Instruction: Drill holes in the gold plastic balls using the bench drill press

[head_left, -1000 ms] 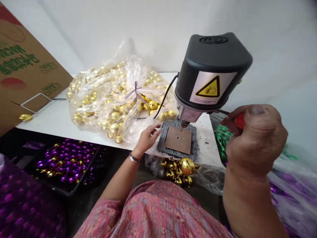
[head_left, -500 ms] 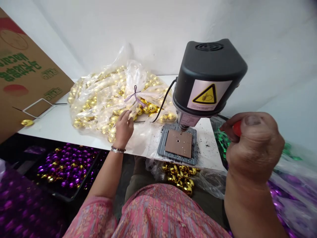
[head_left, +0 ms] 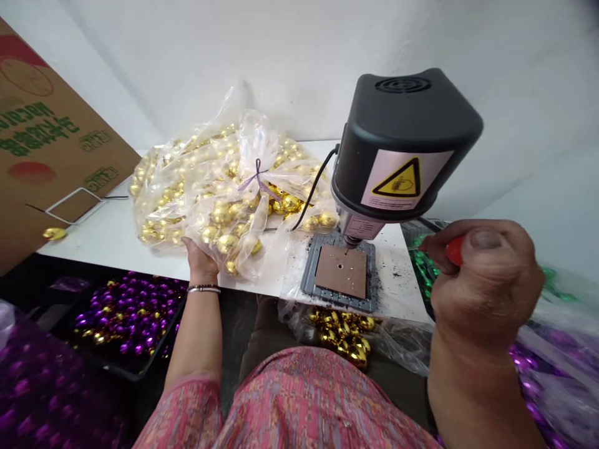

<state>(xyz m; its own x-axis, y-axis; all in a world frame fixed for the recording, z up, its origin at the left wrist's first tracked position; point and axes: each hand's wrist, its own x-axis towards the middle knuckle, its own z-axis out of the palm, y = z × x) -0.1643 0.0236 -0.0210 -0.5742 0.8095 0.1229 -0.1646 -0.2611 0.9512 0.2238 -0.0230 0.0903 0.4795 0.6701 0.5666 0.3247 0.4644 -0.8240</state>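
My right hand [head_left: 486,274] is closed round the red knob [head_left: 454,251] on the lever of a black bench drill press [head_left: 407,125]. Under its chuck lies a brown square plate [head_left: 340,271] with a hole in the middle, on the grey drill base [head_left: 309,274]; a few gold bits lie on it. My left hand [head_left: 202,265] cups the near edge of a clear plastic bag [head_left: 255,134] full of shiny gold balls [head_left: 228,242]. Its thumb sticks out at the left, and its other fingers are hidden under the bag. A purple tie [head_left: 256,178] binds part of the bag.
Dark shavings are scattered round the base on the white table [head_left: 159,262]. More gold balls [head_left: 344,337] sit in plastic below the front edge. Left are a cardboard box [head_left: 51,137], a single gold ball [head_left: 55,234] and a black tray [head_left: 140,368] of purple balls. Green pieces [head_left: 428,274] lie right.
My left hand has moved left from the top of the bag to beneath its near edge. The near part of the bag has shifted. My right hand stays on the knob.
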